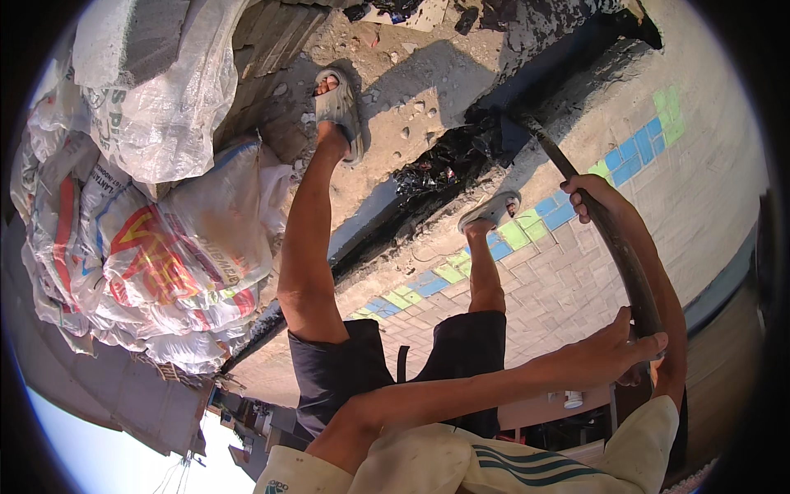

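Note:
A long, dark handle (624, 259) slants from my right side toward a narrow ditch (366, 229). My left hand (624, 350) is closed around its upper end, with my forearm crossing in front of my body. Farther along the shaft, my right hand (594, 196) grips it with the fingers wrapped round. The tool's far end lies down in the ditch's shadow, beside wet black plastic and muck (451, 160); the shape of its head is hard to make out. My feet, in grey clogs (339, 111), stand on either side of the ditch.
Stacked white woven sacks (177, 247) fill the left side. Small stones (420, 107) lie on the sandy ground beyond my left foot. Right of the ditch runs brick paving (547, 276) edged with blue and green blocks (634, 156). Dark muck (539, 33) lines the far bank.

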Motion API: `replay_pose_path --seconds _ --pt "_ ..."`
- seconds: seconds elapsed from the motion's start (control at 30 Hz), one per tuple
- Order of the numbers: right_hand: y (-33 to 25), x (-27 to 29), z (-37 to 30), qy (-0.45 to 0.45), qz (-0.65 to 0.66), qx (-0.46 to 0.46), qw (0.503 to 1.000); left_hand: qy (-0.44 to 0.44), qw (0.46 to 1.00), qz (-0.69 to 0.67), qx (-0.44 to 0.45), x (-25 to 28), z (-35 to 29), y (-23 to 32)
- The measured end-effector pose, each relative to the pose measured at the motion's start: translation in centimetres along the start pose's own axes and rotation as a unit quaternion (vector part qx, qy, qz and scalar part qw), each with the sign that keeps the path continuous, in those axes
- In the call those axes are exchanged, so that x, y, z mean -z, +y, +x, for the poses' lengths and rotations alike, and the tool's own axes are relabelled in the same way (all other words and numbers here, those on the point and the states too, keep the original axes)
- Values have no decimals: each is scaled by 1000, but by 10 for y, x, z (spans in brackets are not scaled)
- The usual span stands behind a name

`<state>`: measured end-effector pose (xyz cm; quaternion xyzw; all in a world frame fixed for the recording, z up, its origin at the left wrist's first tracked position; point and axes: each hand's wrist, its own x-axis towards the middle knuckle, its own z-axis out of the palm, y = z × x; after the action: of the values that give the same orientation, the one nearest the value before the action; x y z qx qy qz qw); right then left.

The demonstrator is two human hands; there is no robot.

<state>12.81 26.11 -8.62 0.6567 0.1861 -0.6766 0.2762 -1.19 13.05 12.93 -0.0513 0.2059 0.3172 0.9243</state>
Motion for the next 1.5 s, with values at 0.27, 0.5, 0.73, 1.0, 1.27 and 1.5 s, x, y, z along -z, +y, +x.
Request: replay_pose_path --seconds 0.27,0.5,0.73,1.0,1.27,1.5 --pt "-70 -3 -216 27 57 41 997 -223 970 -22 -91 -115 -51 35" --pt "-81 -89 -265 95 42 226 969 -128 991 45 3 -114 -137 5" --pt "-40 -184 -53 142 82 466 869 449 846 281 -61 90 -118 -87" --pt "-41 -196 -40 181 160 500 832 449 821 328 -132 189 -93 -117" --pt "37 -136 -8 238 234 416 846 443 812 380 -30 159 -73 -142" --pt "116 -129 144 262 328 308 854 425 770 467 87 264 -46 -200"
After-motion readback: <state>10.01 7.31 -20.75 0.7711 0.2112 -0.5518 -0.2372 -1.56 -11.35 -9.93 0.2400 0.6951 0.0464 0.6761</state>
